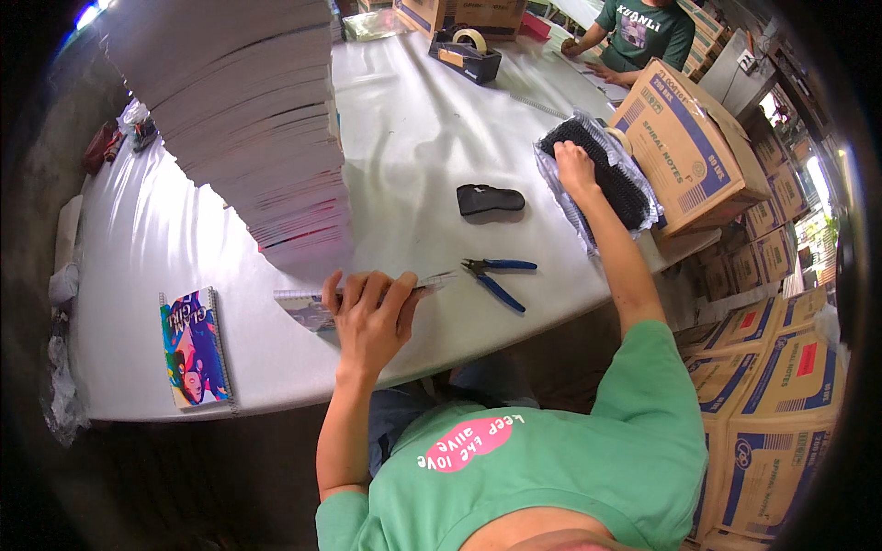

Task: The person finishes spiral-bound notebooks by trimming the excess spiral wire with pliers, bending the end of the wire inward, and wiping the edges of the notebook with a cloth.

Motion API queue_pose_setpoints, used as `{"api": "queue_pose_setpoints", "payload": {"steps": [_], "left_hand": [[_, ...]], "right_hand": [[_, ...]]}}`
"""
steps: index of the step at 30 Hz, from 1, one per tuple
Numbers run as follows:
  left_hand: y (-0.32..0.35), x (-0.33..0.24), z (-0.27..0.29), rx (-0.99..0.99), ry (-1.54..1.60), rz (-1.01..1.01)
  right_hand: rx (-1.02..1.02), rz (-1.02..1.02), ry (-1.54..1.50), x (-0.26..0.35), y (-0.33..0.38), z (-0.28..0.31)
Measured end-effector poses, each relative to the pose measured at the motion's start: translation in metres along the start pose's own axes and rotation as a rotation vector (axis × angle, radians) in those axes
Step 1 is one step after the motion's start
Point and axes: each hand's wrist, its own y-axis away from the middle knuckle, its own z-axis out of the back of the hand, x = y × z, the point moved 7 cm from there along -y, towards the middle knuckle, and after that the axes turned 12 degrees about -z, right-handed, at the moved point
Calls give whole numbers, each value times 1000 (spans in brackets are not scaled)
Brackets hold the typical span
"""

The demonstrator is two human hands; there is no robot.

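Note:
Near the front edge of the table, my left hand (369,317) grips an unbound notebook (308,306), tilted so that its edge shows. My right hand (576,170) reaches over an open pack of black spiral binding coils (618,184), fingers curled in among the coils and the fingertips hidden. Between my hands lie blue-handled cutting pliers (497,275), jaws toward the left. Farther back is a small black pouch-like object (490,199). A colourful spiral notebook (195,349) rests flat at the left.
A tall stack of paper (248,119) rises at the left, close beyond my left hand. Cardboard boxes (689,151) stand at the right, with more (772,395) beside me. A tape dispenser (466,55) sits at the back. Across the table, another person (643,37) works over papers.

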Motion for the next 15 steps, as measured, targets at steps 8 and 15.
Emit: {"api": "queue_pose_setpoints", "payload": {"steps": [8,15], "left_hand": [[0,3,-1,-8,53,-28],[-4,9,-3,-14,72,-29]], "right_hand": [[-60,-50,-61,-14,4,27],[10,64,-175,-27,-17,33]]}}
